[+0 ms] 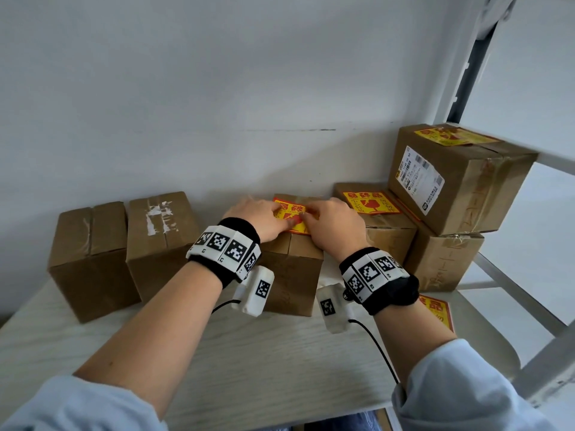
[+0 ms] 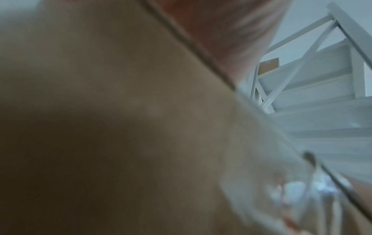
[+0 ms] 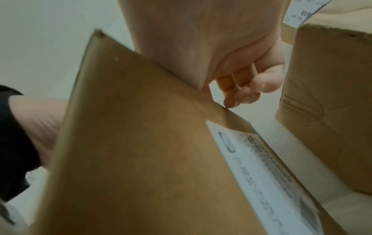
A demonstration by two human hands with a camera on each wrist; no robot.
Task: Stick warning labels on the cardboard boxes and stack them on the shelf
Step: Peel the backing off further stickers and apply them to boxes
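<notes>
A cardboard box (image 1: 292,272) stands mid-table with a yellow-and-red warning label (image 1: 294,209) on its top. My left hand (image 1: 287,217) lies on the label's left part with fingers stretched flat on it. From the right, my right hand (image 1: 308,216) meets it, fingertips pinching the label near its middle. In the right wrist view its outer fingers (image 3: 241,92) are curled above the box (image 3: 141,143), whose side carries a white shipping label (image 3: 261,167). The left wrist view is blurred, filled by the box side (image 2: 120,111).
Two unlabelled boxes (image 1: 90,259) (image 1: 158,237) stand to the left. On the right sit a labelled box (image 1: 389,237) and a two-box stack (image 1: 460,188) by the white shelf frame (image 1: 529,309). A spare label sheet (image 1: 438,309) lies on the table (image 1: 217,353).
</notes>
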